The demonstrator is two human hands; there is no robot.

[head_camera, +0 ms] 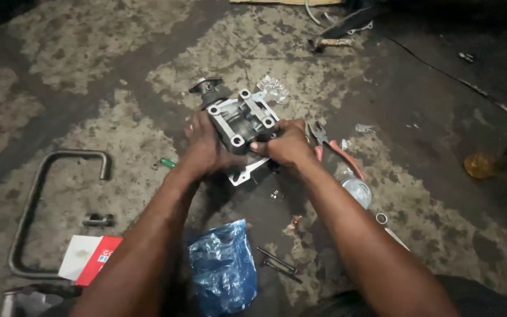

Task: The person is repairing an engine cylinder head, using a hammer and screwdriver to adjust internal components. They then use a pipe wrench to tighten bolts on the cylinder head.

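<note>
The cast metal engine part [242, 126] is held low over the stained concrete floor [89, 70], clamped from both sides so that it is kept steady and its open face is turned upward: the left hand [205, 147] is closed around its left edge, and the right hand [289, 144] is closed on its lower right corner. The part is seen as a pale grey, squarish casting with four round bolt bosses at its corners and a dark round fitting at its far end. Red-handled pliers [333, 147] lie just beside the right hand, and a blue plastic bag [224, 267] lies between the forearms.

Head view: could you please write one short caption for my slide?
Both hands, left and right, hold a grey metal engine part over an oil-stained concrete floor, pliers beside.
</note>
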